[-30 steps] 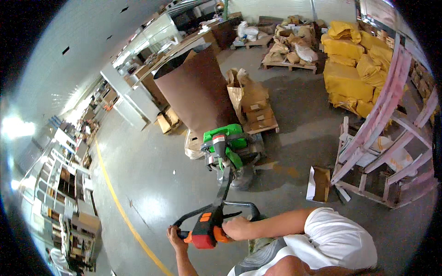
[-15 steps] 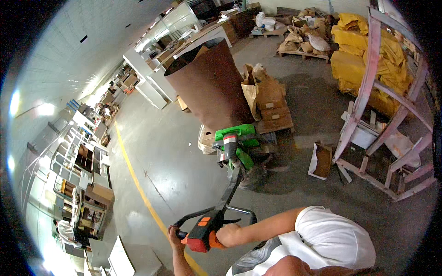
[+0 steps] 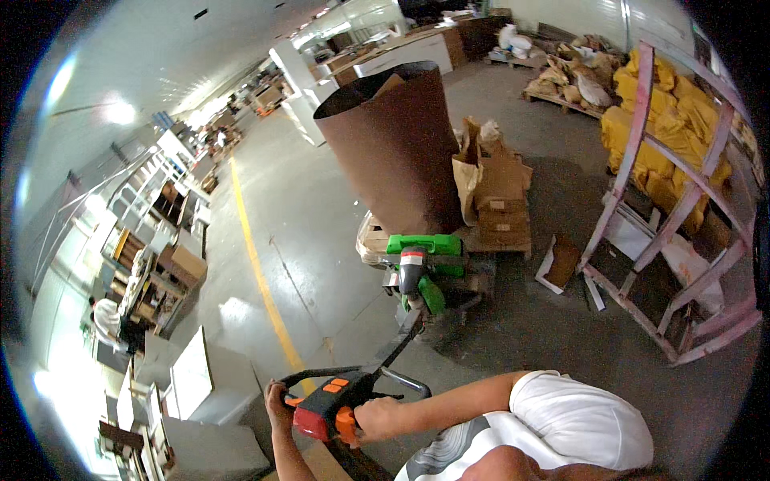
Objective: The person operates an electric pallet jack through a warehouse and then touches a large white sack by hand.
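Both my hands are closed on the control handle [image 3: 333,403] of a green powered pallet truck [image 3: 425,244]. My left hand [image 3: 278,403] wraps the handle's left side. My right hand [image 3: 377,419] grips its right side, against the orange part. A long black tiller arm [image 3: 399,345] joins the handle to the truck. Beyond the green body a large brown rolled sheet [image 3: 393,152] stands upright, leaning slightly. Beside it are cardboard boxes [image 3: 503,210] and an open paper bag [image 3: 467,186] on a wooden pallet [image 3: 501,240]. The truck's forks are hidden.
At right stands a pinkish metal frame [image 3: 630,164], with yellow-wrapped stacks [image 3: 662,128] behind it. A small open carton [image 3: 559,264] lies on the floor. Sacks [image 3: 573,76] sit on a pallet farther back. Beyond a yellow floor line [image 3: 250,240], shelves, panels and another person [image 3: 108,321] are at left.
The handle and both hands have shifted left and slightly down in view, while the truck body and its load appear farther right. The view has turned somewhat. Both hands keep their grip.
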A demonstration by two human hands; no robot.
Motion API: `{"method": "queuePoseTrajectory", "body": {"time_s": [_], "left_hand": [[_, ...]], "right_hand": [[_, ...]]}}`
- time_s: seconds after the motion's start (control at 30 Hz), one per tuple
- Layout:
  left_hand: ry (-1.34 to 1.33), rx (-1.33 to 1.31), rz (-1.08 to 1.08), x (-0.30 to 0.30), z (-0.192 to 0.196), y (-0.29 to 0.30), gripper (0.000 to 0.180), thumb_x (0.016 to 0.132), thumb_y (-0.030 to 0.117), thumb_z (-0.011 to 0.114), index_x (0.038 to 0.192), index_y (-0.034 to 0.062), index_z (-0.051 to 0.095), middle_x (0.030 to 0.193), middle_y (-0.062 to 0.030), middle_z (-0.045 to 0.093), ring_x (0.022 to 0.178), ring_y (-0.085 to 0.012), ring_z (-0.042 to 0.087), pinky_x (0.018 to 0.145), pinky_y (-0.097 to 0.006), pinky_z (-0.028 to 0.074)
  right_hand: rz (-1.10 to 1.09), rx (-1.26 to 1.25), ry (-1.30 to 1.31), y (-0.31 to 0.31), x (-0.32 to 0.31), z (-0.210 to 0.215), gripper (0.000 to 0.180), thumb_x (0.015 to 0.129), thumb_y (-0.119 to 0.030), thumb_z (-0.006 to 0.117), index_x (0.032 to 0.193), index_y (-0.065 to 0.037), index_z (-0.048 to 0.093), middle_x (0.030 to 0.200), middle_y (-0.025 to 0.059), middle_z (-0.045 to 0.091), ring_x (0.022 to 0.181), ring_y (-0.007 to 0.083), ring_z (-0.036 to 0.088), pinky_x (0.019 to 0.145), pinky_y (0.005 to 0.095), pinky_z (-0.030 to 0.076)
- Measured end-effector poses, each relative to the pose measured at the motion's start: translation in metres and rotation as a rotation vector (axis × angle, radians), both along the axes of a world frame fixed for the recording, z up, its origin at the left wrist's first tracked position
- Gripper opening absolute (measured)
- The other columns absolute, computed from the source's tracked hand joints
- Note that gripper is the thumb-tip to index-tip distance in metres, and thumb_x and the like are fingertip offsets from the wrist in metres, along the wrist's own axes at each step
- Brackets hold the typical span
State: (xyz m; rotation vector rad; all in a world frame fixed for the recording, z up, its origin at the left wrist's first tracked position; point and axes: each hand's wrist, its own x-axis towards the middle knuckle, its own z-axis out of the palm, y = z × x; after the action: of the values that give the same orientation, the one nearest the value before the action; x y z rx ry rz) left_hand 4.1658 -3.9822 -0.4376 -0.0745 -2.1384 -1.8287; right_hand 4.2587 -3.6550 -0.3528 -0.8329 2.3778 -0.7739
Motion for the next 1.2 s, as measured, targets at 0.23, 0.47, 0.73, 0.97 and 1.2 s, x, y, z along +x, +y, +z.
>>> {"method": "queuePoseTrajectory", "body": {"time_s": [0.23,0.47,0.73,0.97,1.2], "left_hand": [[0.208,-0.818,0.234,0.145,0.068,0.053,0.029,0.064,0.015,0.070,0.076,0.0017,0.047,0.079,-0.0153,0.049,0.080,-0.0375,0.049,0.071,-0.043,0.041],[0.080,-1.161,0.231,0.300,0.072,0.180,0.025,0.059,0.025,0.072,0.067,0.0071,0.057,0.064,-0.0119,0.055,0.063,-0.0347,0.056,0.058,-0.042,0.043],[-0.436,-1.066,-0.595,0.371,0.068,0.403,0.045,0.074,0.037,0.063,0.106,0.0077,0.053,0.072,-0.0177,0.063,0.068,-0.0368,0.063,0.060,-0.046,0.050],[-0.407,-1.047,-0.381,0.368,0.046,0.487,0.038,0.078,0.037,0.060,0.099,0.0067,0.052,0.075,-0.0190,0.063,0.070,-0.0373,0.063,0.063,-0.047,0.050],[-0.410,-1.047,-0.423,0.354,0.009,0.505,0.039,0.078,0.038,0.060,0.098,0.0065,0.052,0.077,-0.0189,0.064,0.071,-0.0371,0.064,0.062,-0.048,0.050]], "right_hand": [[0.214,0.064,-0.008,0.044,0.065,0.042,0.086,0.074,-0.078,0.043,0.101,0.002,0.054,0.077,0.0189,0.064,0.079,0.0332,0.064,0.070,0.0435,0.050],[0.477,-0.034,0.028,0.182,0.112,0.071,0.065,0.092,-0.058,0.022,0.102,-0.006,0.059,0.084,0.0201,0.063,0.077,0.0405,0.061,0.071,0.0487,0.048],[0.326,0.531,0.018,0.360,0.113,0.036,0.073,0.084,-0.071,0.025,0.088,-0.011,0.067,0.087,0.0143,0.065,0.084,0.0350,0.060,0.067,0.0431,0.047],[0.158,0.474,0.208,0.422,0.100,0.029,0.064,0.081,-0.071,0.034,0.089,-0.019,0.071,0.084,0.0075,0.067,0.079,0.0289,0.062,0.061,0.0396,0.046],[0.101,0.472,0.298,0.438,0.079,-0.016,0.066,0.078,-0.075,0.037,0.088,-0.019,0.071,0.080,0.0073,0.067,0.077,0.0284,0.062,0.062,0.0389,0.047]]}}
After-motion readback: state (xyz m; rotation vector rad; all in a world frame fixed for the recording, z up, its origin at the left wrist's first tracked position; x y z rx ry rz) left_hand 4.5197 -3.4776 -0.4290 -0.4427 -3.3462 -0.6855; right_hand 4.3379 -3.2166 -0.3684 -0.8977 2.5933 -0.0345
